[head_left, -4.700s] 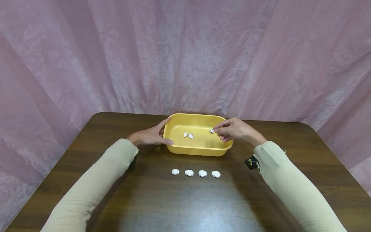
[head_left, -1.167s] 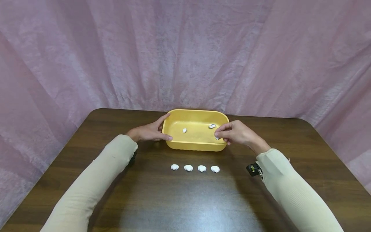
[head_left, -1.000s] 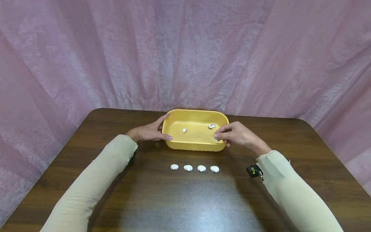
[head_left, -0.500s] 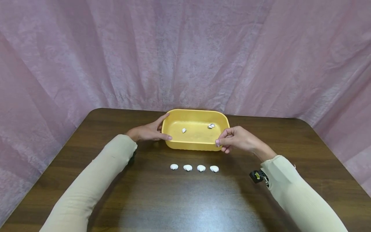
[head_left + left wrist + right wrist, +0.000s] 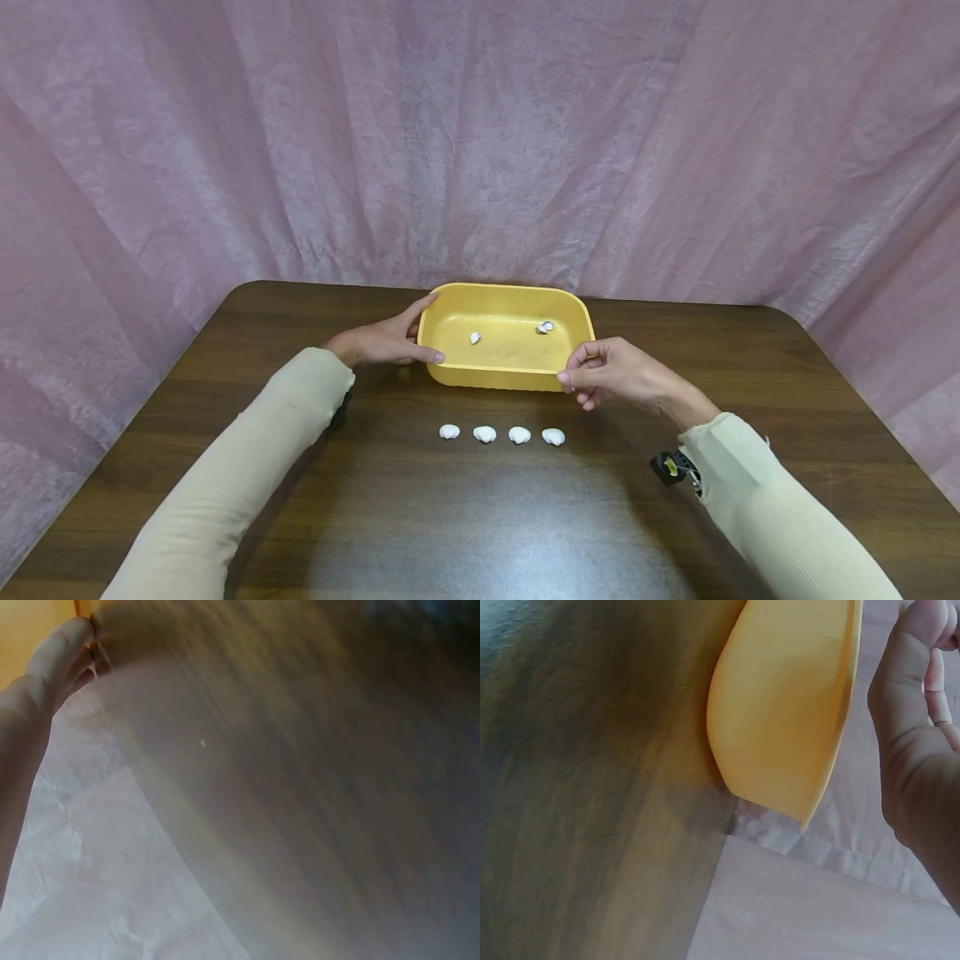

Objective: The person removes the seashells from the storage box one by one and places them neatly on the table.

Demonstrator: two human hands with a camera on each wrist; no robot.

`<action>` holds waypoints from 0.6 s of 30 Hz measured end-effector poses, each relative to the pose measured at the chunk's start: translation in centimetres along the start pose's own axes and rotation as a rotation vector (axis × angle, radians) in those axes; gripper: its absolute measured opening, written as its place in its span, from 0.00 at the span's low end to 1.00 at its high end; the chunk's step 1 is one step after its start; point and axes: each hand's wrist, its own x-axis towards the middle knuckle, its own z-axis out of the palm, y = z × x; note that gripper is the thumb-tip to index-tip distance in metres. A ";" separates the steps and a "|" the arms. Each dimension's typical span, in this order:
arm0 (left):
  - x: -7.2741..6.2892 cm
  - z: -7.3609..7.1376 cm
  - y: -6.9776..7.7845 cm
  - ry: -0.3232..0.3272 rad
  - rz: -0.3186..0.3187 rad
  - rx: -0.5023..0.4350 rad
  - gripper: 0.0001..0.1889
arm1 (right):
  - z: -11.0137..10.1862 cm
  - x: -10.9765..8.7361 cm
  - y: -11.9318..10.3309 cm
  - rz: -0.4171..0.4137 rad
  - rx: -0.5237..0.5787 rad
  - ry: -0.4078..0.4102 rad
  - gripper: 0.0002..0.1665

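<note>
A yellow plastic basin (image 5: pixel 506 379) stands toward the back of the table. My left hand (image 5: pixel 382 342) holds its left end, the thumb at the front rim and the index finger at the back corner. Inside the basin lie one white seashell (image 5: pixel 475 337) at left and two touching shells (image 5: pixel 544 327) at right. My right hand (image 5: pixel 615 373) is at the basin's front right corner, thumb and index finger pinched on a seashell mostly hidden by the fingertips. In the right wrist view the right hand (image 5: pixel 922 727) is cut off at the edge, beside the basin (image 5: pixel 787 712).
Several white seashells (image 5: pixel 519 435) lie in a row on the brown wooden table (image 5: pixel 420 517), in front of the basin. A pink curtain (image 5: pixel 480 142) hangs right behind the table's far edge.
Two shells now lie together at the basin's right, one fewer at its left. My right hand has picked up a shell there and moved toward me past the front rim. My left hand stays put.
</note>
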 end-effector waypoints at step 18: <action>0.0 0.1 0.1 0.020 -0.010 0.028 0.60 | 0.9 -1.0 2.3 -0.056 0.056 -0.001 0.09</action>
